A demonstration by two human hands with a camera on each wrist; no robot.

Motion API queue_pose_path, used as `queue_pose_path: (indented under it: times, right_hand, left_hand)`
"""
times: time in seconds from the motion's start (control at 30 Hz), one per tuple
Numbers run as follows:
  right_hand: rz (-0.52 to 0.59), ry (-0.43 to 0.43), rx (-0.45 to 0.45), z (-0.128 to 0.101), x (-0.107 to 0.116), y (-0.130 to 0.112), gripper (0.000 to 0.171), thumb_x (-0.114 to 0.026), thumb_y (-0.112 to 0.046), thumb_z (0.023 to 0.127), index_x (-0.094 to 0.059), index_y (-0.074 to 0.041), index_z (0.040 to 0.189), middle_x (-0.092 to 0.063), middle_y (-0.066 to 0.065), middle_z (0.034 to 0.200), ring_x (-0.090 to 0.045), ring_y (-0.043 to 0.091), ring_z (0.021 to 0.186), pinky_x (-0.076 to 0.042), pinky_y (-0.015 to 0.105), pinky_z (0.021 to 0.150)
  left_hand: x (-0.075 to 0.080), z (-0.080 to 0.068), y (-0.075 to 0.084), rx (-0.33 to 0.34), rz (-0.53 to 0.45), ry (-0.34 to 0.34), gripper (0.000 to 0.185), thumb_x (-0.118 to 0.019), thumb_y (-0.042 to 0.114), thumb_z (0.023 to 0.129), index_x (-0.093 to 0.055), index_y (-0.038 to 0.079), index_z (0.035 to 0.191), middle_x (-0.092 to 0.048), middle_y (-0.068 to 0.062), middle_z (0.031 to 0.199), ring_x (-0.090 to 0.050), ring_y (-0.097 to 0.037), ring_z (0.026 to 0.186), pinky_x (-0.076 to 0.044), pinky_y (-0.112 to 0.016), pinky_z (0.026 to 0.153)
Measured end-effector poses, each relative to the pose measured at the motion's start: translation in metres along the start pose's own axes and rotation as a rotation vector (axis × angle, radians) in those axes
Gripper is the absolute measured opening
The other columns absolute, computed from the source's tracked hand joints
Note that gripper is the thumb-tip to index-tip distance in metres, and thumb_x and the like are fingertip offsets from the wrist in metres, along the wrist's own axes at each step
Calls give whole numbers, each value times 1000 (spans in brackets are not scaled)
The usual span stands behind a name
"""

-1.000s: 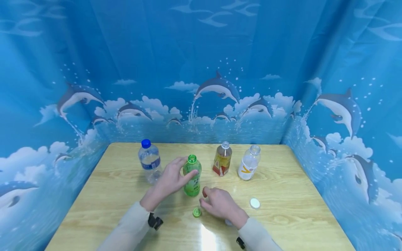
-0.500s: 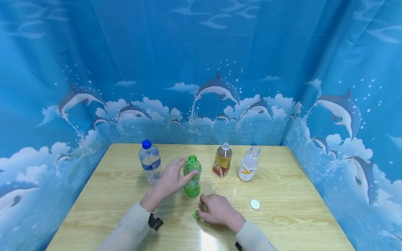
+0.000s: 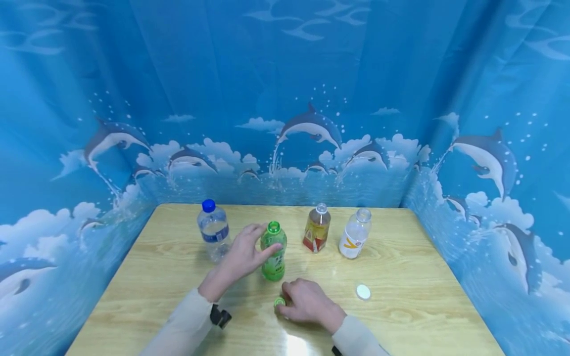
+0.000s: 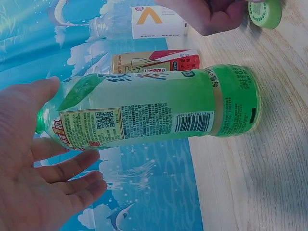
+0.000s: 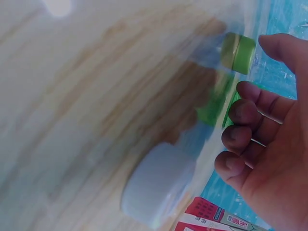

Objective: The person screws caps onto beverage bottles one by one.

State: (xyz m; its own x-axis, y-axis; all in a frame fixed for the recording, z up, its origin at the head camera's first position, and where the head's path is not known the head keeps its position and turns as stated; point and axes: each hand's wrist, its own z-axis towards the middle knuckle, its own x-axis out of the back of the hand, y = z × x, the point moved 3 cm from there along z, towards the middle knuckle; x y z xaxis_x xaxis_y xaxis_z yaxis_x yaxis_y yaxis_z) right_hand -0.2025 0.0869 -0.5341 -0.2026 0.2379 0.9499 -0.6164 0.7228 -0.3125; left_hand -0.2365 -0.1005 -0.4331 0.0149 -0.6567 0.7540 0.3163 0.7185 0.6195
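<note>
A green plastic bottle (image 3: 273,267) stands upright and uncapped on the wooden table, its label facing the left wrist view. My left hand (image 3: 242,252) holds it near the shoulder between thumb and index finger, the other fingers (image 4: 77,185) spread loosely beside it. Just in front of the bottle lies a green cap (image 3: 279,301). My right hand (image 3: 307,302) is down at that cap, fingers loosely bent. In the right wrist view the thumb and index fingertip stand to either side of the green cap (image 5: 239,53), with a small gap.
Behind are a clear blue-capped bottle (image 3: 213,230) at left, an uncapped tea bottle (image 3: 316,230) and an uncapped clear bottle with white label (image 3: 355,235) at right. A white cap (image 3: 362,291) lies right. A pale cap (image 5: 159,185) shows near my right hand.
My right hand has come down and toward the front, bringing its thumb and fingers to the green cap. My left hand still holds the green bottle in the same spot.
</note>
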Motion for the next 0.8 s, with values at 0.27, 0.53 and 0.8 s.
queue_pose_path:
  times: [0.27,0.53,0.8]
  right_hand:
    - [-16,3,19,0,-6,-1,28,-73,-47,92,-61,-24,83,-46,-18,65,-42,0,58,-37,18,53]
    - [-44,37,48,2,-9,-2,27,-73,-43,90,-56,-26,78,-46,-18,64,-41,0,58,-35,16,53]
    - [27,99,11,5,9,5,30,-71,-42,85,-51,-26,71,-42,-18,62,-37,0,56,-34,17,50]
  left_hand:
    - [-1,2,1,-4,12,-2,77,-71,56,96,-52,9,154,-59,-19,149,-59,-37,136,-51,-57,112]
    - [-2,2,-1,24,7,4,77,-71,58,96,-52,13,155,-59,-18,149,-58,-37,137,-50,-58,112]
    - [-2,0,-1,48,25,1,78,-71,59,95,-52,12,155,-58,-19,150,-58,-38,137,-51,-59,111]
